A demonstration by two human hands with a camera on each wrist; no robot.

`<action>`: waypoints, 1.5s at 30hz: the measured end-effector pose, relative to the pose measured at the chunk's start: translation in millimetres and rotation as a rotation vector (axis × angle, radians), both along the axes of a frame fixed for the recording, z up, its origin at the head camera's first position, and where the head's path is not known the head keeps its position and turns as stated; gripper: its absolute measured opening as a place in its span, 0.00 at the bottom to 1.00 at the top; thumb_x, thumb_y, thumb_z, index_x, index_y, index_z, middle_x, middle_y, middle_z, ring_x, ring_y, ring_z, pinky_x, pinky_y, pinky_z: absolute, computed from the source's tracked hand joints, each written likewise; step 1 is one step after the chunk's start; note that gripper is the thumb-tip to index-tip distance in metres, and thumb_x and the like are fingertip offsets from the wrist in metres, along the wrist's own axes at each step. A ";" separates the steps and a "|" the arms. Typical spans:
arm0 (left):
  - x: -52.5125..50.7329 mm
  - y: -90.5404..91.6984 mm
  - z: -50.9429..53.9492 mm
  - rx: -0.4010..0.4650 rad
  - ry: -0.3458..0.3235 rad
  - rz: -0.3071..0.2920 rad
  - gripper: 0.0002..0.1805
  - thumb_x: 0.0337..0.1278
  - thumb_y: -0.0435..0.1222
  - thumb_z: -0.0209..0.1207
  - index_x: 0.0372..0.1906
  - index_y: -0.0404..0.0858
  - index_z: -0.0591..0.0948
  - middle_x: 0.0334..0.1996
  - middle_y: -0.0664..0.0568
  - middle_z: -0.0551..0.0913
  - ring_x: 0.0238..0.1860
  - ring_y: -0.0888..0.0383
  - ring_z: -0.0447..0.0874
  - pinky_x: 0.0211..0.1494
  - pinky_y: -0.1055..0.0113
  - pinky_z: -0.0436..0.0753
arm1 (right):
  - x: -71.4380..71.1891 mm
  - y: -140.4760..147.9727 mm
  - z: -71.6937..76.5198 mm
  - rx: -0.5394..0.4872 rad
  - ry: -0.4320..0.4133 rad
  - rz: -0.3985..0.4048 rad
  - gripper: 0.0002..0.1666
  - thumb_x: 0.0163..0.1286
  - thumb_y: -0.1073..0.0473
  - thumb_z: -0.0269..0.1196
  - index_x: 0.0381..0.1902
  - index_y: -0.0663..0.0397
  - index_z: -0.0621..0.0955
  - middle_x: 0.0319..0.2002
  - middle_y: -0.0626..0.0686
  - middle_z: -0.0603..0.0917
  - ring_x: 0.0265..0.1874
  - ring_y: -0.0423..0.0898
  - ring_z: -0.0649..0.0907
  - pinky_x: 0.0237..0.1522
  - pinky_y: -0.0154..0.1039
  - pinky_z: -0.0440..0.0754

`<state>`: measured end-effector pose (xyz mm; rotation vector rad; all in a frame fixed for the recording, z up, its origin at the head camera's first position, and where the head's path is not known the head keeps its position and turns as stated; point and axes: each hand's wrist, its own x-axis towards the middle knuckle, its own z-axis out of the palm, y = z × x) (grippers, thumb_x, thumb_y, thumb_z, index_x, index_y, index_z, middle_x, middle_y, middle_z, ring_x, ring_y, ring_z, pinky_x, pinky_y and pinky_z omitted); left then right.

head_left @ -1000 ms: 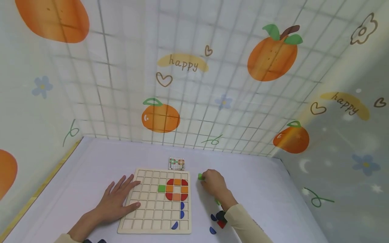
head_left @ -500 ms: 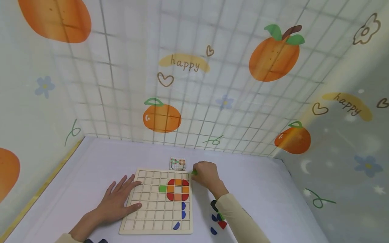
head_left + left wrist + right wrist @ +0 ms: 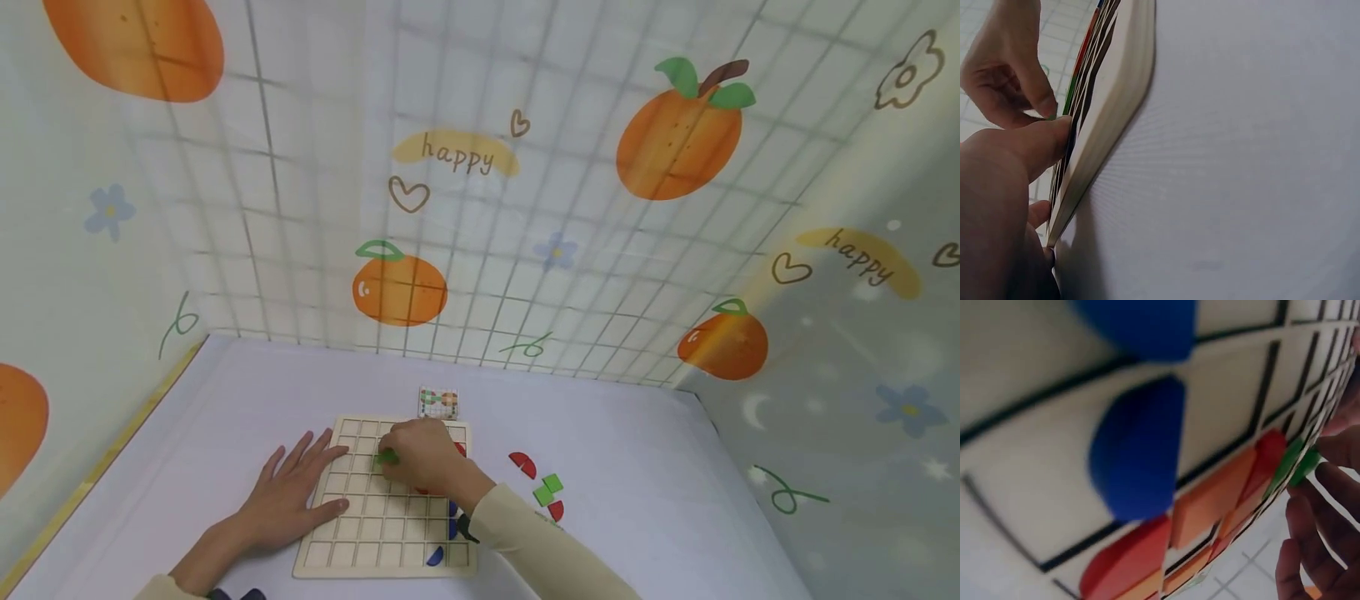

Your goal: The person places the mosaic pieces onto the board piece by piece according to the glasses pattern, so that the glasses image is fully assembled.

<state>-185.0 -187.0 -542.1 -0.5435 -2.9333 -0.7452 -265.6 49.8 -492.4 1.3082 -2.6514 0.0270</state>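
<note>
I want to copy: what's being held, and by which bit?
The right hand pinches a green piece, seemingly by its edges; the left hand holds nothing.

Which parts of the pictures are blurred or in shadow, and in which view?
Right wrist: the topmost blue half-round piece is softly blurred; left wrist: dim overall, with a shadow on the tabletop beside the wooden grid board; head: the picture card looks unclear.
</note>
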 end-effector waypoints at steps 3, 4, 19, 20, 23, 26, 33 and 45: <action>0.4 0.8 0.2 -0.001 0.006 -0.003 0.42 0.59 0.65 0.55 0.72 0.47 0.66 0.76 0.41 0.53 0.75 0.38 0.43 0.70 0.36 0.40 | 3.6 -5.4 -0.3 0.064 -0.019 0.001 0.01 0.61 0.51 0.69 0.32 0.35 0.87 0.26 0.34 0.78 0.19 0.30 0.70 0.20 0.25 0.66; 0.7 1.2 0.5 -0.001 0.006 -0.003 0.42 0.59 0.65 0.55 0.72 0.47 0.66 0.76 0.40 0.53 0.75 0.38 0.43 0.70 0.36 0.40 | 4.6 -5.6 -0.7 0.072 -0.017 0.005 0.02 0.61 0.51 0.68 0.31 0.35 0.88 0.26 0.34 0.78 0.19 0.29 0.71 0.20 0.25 0.67; 0.7 4.0 -0.2 -0.004 0.018 0.002 0.42 0.58 0.65 0.55 0.72 0.47 0.66 0.76 0.41 0.54 0.75 0.37 0.45 0.70 0.35 0.42 | 12.2 12.7 -0.4 0.022 0.168 0.083 0.11 0.65 0.55 0.65 0.23 0.34 0.85 0.27 0.33 0.83 0.17 0.27 0.73 0.21 0.23 0.66; 0.5 4.2 -1.0 -0.004 0.018 0.003 0.42 0.58 0.65 0.55 0.72 0.47 0.67 0.76 0.41 0.54 0.75 0.37 0.45 0.70 0.35 0.41 | 13.2 16.2 0.4 -0.004 0.170 0.090 0.10 0.65 0.55 0.65 0.24 0.35 0.86 0.28 0.34 0.84 0.19 0.28 0.75 0.22 0.22 0.69; 0.7 5.1 -0.4 -0.010 0.018 0.009 0.42 0.58 0.65 0.56 0.72 0.47 0.67 0.76 0.41 0.54 0.75 0.37 0.45 0.70 0.36 0.42 | 15.9 29.9 3.8 -0.067 0.133 0.092 0.05 0.63 0.55 0.68 0.29 0.37 0.88 0.33 0.36 0.85 0.29 0.30 0.81 0.29 0.23 0.76; 1.1 5.7 1.5 -0.009 0.013 0.015 0.42 0.58 0.65 0.57 0.71 0.46 0.67 0.76 0.40 0.54 0.75 0.37 0.45 0.70 0.36 0.41 | 17.0 48.6 4.9 -0.094 0.054 0.032 0.03 0.62 0.54 0.70 0.34 0.39 0.89 0.37 0.38 0.85 0.35 0.33 0.83 0.35 0.27 0.80; 0.2 3.1 0.5 -0.019 0.021 0.021 0.43 0.57 0.66 0.56 0.71 0.46 0.67 0.76 0.40 0.54 0.75 0.37 0.45 0.70 0.36 0.42 | 21.9 98.6 3.9 -0.057 -0.092 -0.232 0.11 0.63 0.51 0.70 0.43 0.42 0.89 0.42 0.42 0.86 0.41 0.41 0.84 0.44 0.39 0.83; -0.8 0.9 -1.7 -0.021 0.021 0.017 0.43 0.57 0.67 0.56 0.72 0.47 0.66 0.76 0.41 0.53 0.75 0.38 0.44 0.70 0.36 0.41 | 27.5 171.2 -12.9 -0.086 -0.098 -0.551 0.14 0.60 0.55 0.73 0.44 0.49 0.88 0.40 0.49 0.85 0.38 0.46 0.81 0.40 0.40 0.84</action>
